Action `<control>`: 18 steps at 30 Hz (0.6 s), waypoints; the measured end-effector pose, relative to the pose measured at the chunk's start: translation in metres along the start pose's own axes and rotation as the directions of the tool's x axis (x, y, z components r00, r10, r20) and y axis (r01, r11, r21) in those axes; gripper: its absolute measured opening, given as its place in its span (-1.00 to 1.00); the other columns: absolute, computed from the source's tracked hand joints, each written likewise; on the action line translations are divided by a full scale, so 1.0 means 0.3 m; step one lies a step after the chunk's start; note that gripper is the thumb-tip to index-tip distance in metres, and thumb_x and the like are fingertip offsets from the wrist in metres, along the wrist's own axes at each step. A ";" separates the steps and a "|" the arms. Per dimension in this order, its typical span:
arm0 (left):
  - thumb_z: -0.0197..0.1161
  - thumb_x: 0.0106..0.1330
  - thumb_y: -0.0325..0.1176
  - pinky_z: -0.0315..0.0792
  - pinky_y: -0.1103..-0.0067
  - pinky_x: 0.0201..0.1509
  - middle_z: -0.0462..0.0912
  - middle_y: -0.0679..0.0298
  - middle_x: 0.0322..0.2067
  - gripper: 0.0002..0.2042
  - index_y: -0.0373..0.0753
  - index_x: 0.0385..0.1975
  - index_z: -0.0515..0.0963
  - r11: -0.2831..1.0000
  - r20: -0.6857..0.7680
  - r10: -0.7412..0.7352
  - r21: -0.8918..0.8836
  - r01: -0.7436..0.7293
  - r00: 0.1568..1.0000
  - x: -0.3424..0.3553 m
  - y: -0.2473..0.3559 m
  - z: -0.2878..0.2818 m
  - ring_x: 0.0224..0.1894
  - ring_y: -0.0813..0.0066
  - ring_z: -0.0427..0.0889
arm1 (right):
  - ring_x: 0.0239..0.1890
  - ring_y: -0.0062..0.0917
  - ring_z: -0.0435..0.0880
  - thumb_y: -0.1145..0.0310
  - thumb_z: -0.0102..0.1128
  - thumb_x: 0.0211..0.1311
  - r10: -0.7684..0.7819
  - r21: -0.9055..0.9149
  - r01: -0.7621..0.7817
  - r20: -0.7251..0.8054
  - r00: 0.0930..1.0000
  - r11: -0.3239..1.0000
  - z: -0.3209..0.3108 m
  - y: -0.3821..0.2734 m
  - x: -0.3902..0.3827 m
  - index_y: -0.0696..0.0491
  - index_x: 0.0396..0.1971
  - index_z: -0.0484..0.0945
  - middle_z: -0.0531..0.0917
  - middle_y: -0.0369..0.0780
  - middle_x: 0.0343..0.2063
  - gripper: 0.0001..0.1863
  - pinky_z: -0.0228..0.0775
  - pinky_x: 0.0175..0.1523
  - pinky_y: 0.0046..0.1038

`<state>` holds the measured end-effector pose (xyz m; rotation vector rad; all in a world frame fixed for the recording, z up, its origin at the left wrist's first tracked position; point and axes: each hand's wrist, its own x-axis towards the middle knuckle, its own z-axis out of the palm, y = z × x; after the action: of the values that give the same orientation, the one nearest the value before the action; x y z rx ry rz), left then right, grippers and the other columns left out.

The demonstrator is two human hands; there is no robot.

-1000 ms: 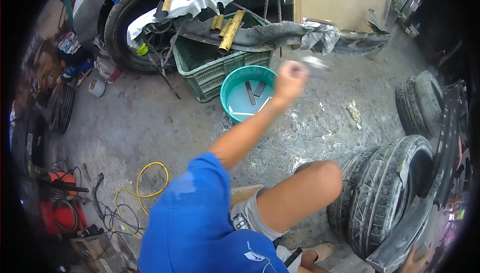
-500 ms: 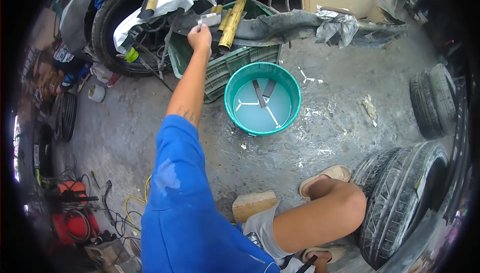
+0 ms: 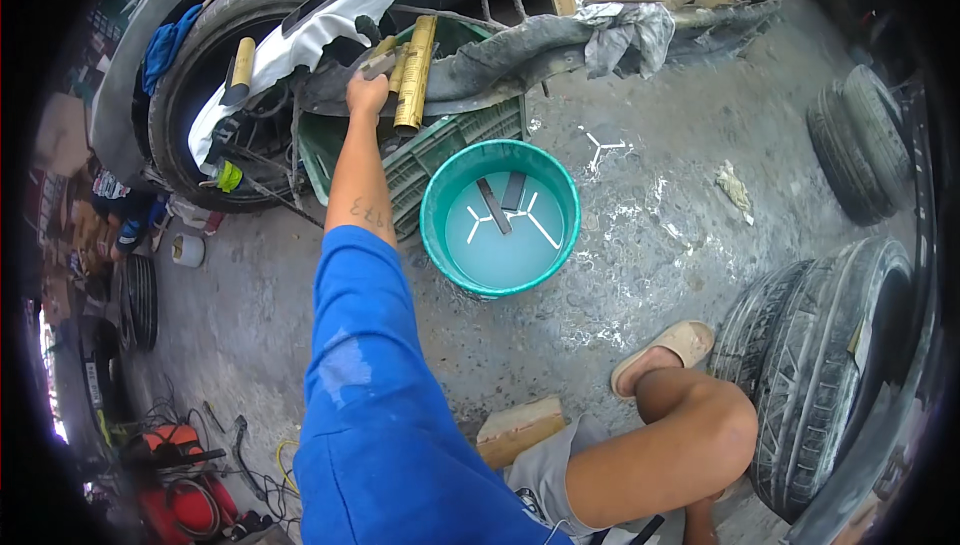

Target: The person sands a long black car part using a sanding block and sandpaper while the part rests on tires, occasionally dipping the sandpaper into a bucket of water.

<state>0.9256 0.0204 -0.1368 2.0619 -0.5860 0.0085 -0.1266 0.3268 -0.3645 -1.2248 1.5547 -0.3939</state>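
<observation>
My left hand (image 3: 367,95) reaches out over the green crate, fingers closed on a small flat greyish piece (image 3: 376,66) whose kind I cannot make out. Just right of it, several gold rolled tubes (image 3: 415,75) lie on a dark grey, worn panel (image 3: 480,75) resting across the crate (image 3: 440,150). Below and to the right stands a teal bucket (image 3: 428,235) of cloudy water. Two dark flat strips (image 3: 494,206) show in the water, among white light reflections. My right hand is out of view.
A white-and-black curved panel (image 3: 290,45) with another gold roll (image 3: 241,63) leans by a wheel (image 3: 175,125). Tyres (image 3: 830,375) stand at the right. A grey rag (image 3: 630,35) hangs on the panel. A wooden block (image 3: 520,430) lies near my leg; cables and red equipment (image 3: 185,505) are lower left.
The whole view has shifted, moving the bucket and crate leftward and down in the picture. My left hand, still holding the piece, is slightly nearer the gold tubes.
</observation>
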 end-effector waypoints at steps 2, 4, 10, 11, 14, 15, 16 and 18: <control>0.30 0.18 -0.26 0.45 0.34 0.29 0.66 -0.10 0.11 -0.45 -0.29 0.21 0.56 1.000 0.033 -0.019 -0.012 0.019 0.999 -0.004 -0.007 -0.002 0.21 0.05 0.63 | 0.44 -0.20 0.32 -0.09 -0.07 0.46 0.018 -0.003 -0.018 -0.002 1.000 1.000 0.002 -0.004 0.000 0.08 0.40 0.33 0.37 -0.12 0.42 -0.31 0.13 0.51 -0.13; 0.34 0.18 -0.24 0.45 0.33 0.28 0.65 -0.12 0.11 -0.44 -0.32 0.20 0.55 0.999 0.033 -0.026 -0.037 0.027 0.999 -0.011 -0.017 0.001 0.20 0.06 0.63 | 0.43 -0.20 0.33 -0.08 -0.05 0.45 0.035 -0.006 -0.035 -0.001 0.999 0.999 0.008 -0.005 0.000 0.09 0.40 0.33 0.37 -0.11 0.41 -0.30 0.14 0.50 -0.13; 0.42 0.17 -0.21 0.49 0.31 0.22 0.70 -0.12 0.00 -0.47 -0.40 0.10 0.58 0.999 -0.191 0.014 -0.031 -0.020 0.981 -0.006 -0.067 -0.009 0.11 0.03 0.68 | 0.41 -0.19 0.35 -0.08 0.01 0.41 0.058 -0.006 -0.058 0.027 0.998 0.998 0.049 0.001 0.013 0.10 0.39 0.34 0.40 -0.08 0.39 -0.29 0.16 0.49 -0.14; 0.42 0.17 -0.21 0.48 0.31 0.23 0.71 -0.12 -0.01 -0.47 -0.42 0.08 0.59 0.999 -0.163 0.011 -0.037 -0.017 0.987 -0.047 -0.050 0.021 0.10 0.02 0.68 | 0.41 -0.19 0.36 -0.08 0.02 0.41 0.068 -0.015 -0.068 0.009 0.998 0.998 0.034 0.003 -0.006 0.11 0.39 0.34 0.40 -0.08 0.38 -0.28 0.16 0.49 -0.15; 0.42 0.18 -0.23 0.48 0.33 0.23 0.70 -0.12 0.00 -0.47 -0.42 0.11 0.58 1.000 -0.096 -0.003 -0.002 0.003 0.995 -0.049 -0.065 0.040 0.11 0.02 0.68 | 0.40 -0.18 0.37 -0.08 0.06 0.39 0.074 -0.020 -0.074 -0.004 0.997 0.997 0.029 0.002 -0.019 0.12 0.38 0.35 0.41 -0.07 0.37 -0.28 0.17 0.48 -0.15; 0.41 0.18 -0.24 0.48 0.33 0.24 0.70 -0.13 0.01 -0.47 -0.41 0.13 0.57 1.000 -0.074 -0.010 0.017 0.011 0.997 -0.036 -0.079 0.039 0.12 0.03 0.67 | 0.39 -0.18 0.37 -0.07 0.07 0.38 0.076 -0.023 -0.076 -0.003 0.997 0.997 0.025 0.000 -0.022 0.12 0.38 0.35 0.41 -0.06 0.37 -0.27 0.17 0.48 -0.15; 0.40 0.20 -0.26 0.49 0.38 0.16 0.72 -0.07 -0.04 -0.44 -0.40 0.18 0.54 1.000 -0.069 -0.001 0.003 0.001 0.998 -0.002 -0.104 0.024 0.03 0.13 0.69 | 0.39 -0.18 0.38 -0.07 0.08 0.38 0.070 -0.025 -0.070 0.007 0.998 0.997 0.033 -0.002 -0.008 0.12 0.38 0.35 0.42 -0.06 0.36 -0.27 0.18 0.48 -0.15; 0.39 0.23 -0.30 0.53 0.47 0.01 0.75 0.05 -0.13 -0.39 -0.39 0.30 0.47 0.999 -0.061 0.018 -0.030 -0.020 0.998 0.057 -0.131 -0.018 -0.15 0.33 0.72 | 0.38 -0.18 0.39 -0.07 0.10 0.36 0.053 -0.020 -0.053 0.029 0.998 0.998 0.047 -0.008 0.015 0.13 0.37 0.35 0.42 -0.05 0.35 -0.26 0.18 0.47 -0.16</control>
<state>0.9582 0.0347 -0.1616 2.0191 -0.5650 0.0731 -0.1130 0.3266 -0.3705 -1.1967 1.5655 -0.3253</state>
